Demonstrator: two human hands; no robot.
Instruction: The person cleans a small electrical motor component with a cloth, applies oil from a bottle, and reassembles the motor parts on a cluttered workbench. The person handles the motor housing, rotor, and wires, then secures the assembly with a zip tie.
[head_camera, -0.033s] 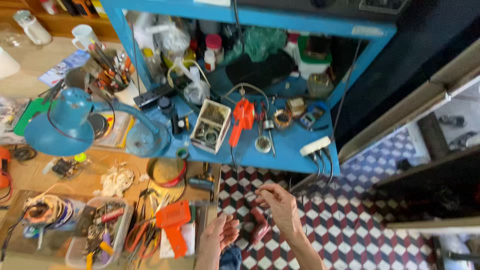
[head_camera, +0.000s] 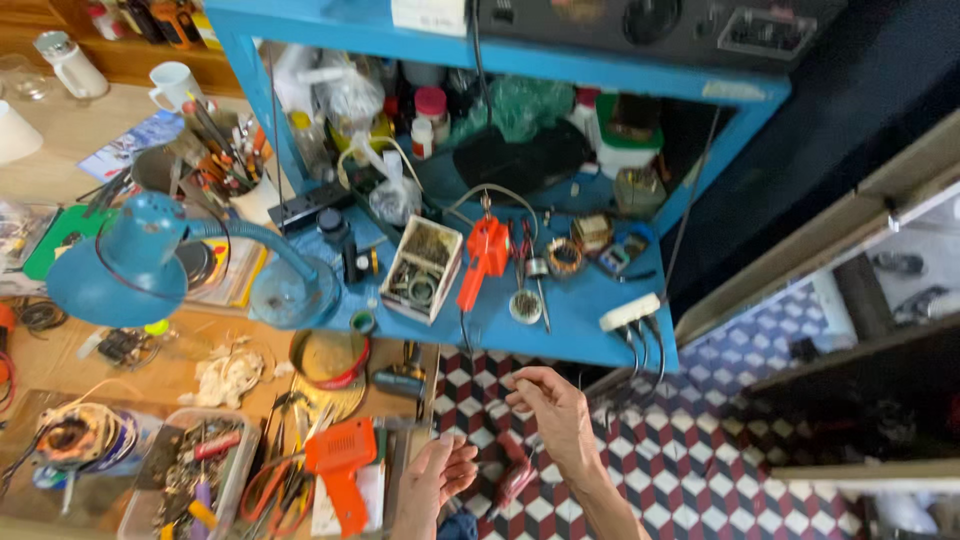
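The blue shelf unit (head_camera: 560, 320) fills the upper centre of the view, its lower board crowded with small parts; left of it runs a wooden workbench (head_camera: 150, 375) strewn with tools; below both lies a red, white and blue checked tile floor (head_camera: 700, 480).

On the bench stands a blue gooseneck desk lamp (head_camera: 130, 265), shade tilted toward the camera, its base just beside the shelf's edge; an orange heat gun or glue gun (head_camera: 340, 460) lies near the bench's front edge, beside a clear tray of hand tools (head_camera: 190, 480).

On the shelf board: an orange soldering gun (head_camera: 485, 255), lying flat, nose toward the front edge; a small open box of parts (head_camera: 425, 270) touching its left side; a white power strip (head_camera: 628, 312) at the front right corner, cables hanging over the edge.

The right hand (head_camera: 555, 415) is held above the floor just below the shelf's front edge, fingers loosely curled and half open, holding nothing visible; a thin dark wire may pass near the fingertips, too fine to confirm. The left hand (head_camera: 435, 480) is lower, beside the bench edge, fingers extended and relaxed, empty.

Judgement: the soldering gun, nearest the right hand, would be moderately heavy, rigid, its tip fragile; best taken by the pistol handle, minding the trailing cord.
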